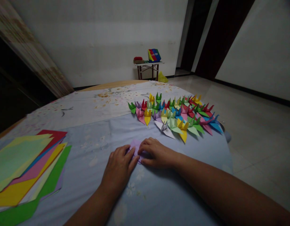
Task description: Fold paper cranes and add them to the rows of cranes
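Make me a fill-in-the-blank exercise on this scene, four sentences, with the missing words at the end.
1. The left hand and the right hand both touch a small paper that is ____ in colour.
2. The loose stack of paper sheets lies on the person's ____ side.
3. Of the two hands, the ____ one is nearer to the folded paper figures.
4. The cloth directly beneath the hands is pale ____.

Missing words: purple; left; right; blue.

Head camera looks forward, down across a table [116, 84].
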{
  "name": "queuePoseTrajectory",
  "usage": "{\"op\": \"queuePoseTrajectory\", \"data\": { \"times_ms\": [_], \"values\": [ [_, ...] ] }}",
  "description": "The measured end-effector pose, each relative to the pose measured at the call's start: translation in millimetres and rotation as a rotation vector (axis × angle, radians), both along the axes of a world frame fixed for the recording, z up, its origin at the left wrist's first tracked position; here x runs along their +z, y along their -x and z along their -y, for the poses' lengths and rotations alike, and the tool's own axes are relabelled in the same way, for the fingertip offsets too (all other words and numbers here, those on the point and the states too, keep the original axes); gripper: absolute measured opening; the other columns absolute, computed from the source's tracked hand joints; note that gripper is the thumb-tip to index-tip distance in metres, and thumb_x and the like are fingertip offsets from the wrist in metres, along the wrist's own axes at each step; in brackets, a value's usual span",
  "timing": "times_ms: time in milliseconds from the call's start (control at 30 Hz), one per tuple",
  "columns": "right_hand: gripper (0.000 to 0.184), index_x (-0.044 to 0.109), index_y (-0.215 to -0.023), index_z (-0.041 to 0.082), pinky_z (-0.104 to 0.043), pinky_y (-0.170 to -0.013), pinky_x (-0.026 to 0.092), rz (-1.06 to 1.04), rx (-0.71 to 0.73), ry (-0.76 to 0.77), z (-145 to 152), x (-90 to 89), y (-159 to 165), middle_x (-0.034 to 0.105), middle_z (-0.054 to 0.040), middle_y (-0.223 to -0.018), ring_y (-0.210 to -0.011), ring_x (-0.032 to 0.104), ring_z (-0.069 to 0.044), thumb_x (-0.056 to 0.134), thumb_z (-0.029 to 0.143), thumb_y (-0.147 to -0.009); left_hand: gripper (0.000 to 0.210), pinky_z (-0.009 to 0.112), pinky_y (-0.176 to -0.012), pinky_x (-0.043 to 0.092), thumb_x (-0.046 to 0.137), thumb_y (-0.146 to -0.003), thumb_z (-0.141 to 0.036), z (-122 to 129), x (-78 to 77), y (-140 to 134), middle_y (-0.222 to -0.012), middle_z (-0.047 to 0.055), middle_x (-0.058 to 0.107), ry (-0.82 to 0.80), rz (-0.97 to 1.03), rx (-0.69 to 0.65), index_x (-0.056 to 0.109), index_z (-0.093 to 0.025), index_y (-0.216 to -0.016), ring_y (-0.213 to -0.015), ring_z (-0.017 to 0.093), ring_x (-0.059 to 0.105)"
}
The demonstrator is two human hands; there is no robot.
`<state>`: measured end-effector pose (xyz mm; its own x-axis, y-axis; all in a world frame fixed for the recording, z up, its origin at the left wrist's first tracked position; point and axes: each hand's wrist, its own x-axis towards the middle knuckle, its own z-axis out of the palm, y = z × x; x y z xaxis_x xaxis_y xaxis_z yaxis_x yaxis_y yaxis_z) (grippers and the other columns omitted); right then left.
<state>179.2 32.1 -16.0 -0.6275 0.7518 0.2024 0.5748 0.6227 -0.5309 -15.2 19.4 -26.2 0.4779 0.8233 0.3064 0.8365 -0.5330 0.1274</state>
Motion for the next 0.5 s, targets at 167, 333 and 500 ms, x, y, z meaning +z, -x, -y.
{"op": "queuePoseTrajectory", "data": {
  "times_ms": [167, 333, 500],
  "values": [
    [0.022, 0.059, -0.097, 0.018, -0.034, -0.081, 0.036, 0.002, -0.002, 0.005, 0.3, 0.8, 0.7, 0.054, -0.0071, -0.098, -0.093, 0.045, -0.02, 0.059, 0.028, -0.077, 0.03, 0.044, -0.083, 0.044, 0.051, -0.084, -0.035, 0.4, -0.6, -1.9, -0.11, 0.013, 0.06, -0.009, -0.049, 0.012, 0.06, -0.019, -0.108, -0.1, 0.027, 0.054],
    [0.02, 0.058, -0.095, 0.019, -0.034, -0.082, 0.036, -0.007, 0.016, -0.006, 0.8, 0.2, -1.3, 0.053, -0.0062, -0.098, -0.093, 0.045, -0.02, 0.058, 0.025, -0.076, 0.029, 0.042, -0.083, 0.043, 0.052, -0.084, -0.031, 1.6, -1.2, -3.5, -0.112, 0.013, 0.059, 0.005, -0.109, 0.034, 0.06, -0.018, -0.109, -0.101, 0.027, 0.054],
    [0.02, 0.059, -0.093, 0.019, -0.035, -0.083, 0.036, -0.021, 0.026, -0.002, -0.3, -2.1, -2.0, 0.053, -0.0059, -0.098, -0.094, 0.044, -0.02, 0.056, 0.018, -0.073, 0.032, 0.042, -0.083, 0.043, 0.055, -0.082, -0.034, 4.0, 1.7, -5.3, -0.113, 0.015, 0.059, 0.017, -0.132, 0.042, 0.06, -0.017, -0.109, -0.102, 0.028, 0.054]
  ]
}}
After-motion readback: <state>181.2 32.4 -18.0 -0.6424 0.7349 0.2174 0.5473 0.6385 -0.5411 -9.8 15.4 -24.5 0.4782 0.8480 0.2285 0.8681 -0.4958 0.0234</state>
